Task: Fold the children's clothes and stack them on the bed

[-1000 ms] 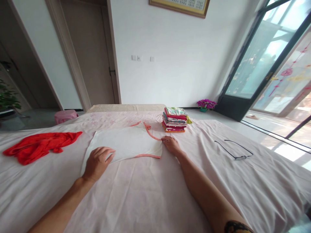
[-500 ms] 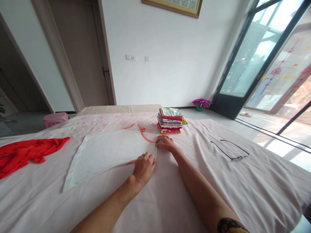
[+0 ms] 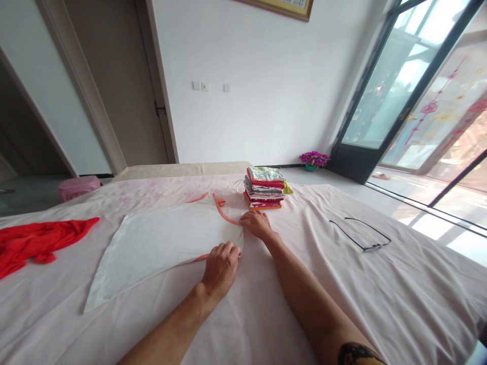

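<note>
A white sleeveless garment [image 3: 163, 230] with orange-pink trim lies spread flat on the bed-like surface, its wide hem to the left and its narrower end under my hands. My left hand [image 3: 221, 266] is closed on the near corner of that narrow end, knuckles up, with its fingertips hidden. Against the far corner, where the curved trim ends, my right hand [image 3: 255, 223] rests with fingers curled on the cloth edge. Just beyond the right hand stands a stack of folded, many-coloured cloths [image 3: 264, 188].
A pale pink sheet [image 3: 304, 284] covers the surface, wrinkled on the right. Red cloth [image 3: 41, 243] lies crumpled at the left. Dark-framed glasses [image 3: 371, 247] rest on the right side. Farther off are a pink stool [image 3: 79, 187] and purple flowers [image 3: 314, 158] on the floor.
The garment has slid slightly left and toward me in the picture, its hem a little farther out. Both hands keep their places on its narrow end; the view has shifted slightly.
</note>
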A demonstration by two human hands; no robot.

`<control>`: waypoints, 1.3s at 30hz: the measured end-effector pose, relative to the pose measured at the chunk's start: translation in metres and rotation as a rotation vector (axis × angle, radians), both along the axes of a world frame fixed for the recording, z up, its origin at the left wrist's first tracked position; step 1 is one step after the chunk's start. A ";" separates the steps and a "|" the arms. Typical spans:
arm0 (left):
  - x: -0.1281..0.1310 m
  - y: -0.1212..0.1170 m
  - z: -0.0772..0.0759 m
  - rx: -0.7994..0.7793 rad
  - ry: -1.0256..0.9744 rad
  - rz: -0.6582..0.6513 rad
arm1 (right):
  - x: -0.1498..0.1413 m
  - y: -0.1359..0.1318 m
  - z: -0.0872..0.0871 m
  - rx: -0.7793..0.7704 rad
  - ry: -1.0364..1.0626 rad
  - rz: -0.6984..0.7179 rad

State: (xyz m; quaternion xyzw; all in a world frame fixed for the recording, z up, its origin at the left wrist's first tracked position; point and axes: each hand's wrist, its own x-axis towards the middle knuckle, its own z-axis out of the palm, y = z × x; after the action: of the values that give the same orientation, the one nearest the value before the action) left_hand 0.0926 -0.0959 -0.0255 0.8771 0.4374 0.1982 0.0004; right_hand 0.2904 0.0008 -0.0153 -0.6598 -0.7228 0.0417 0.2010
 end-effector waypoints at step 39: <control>-0.001 0.003 -0.005 -0.067 -0.160 -0.199 | -0.003 0.012 -0.016 0.047 0.114 0.154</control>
State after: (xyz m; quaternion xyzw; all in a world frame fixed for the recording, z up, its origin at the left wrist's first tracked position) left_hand 0.0913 -0.0934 -0.0304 0.8972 0.3530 0.2517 0.0842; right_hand 0.2869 0.0128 -0.0310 -0.5938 -0.7596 0.0777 0.2536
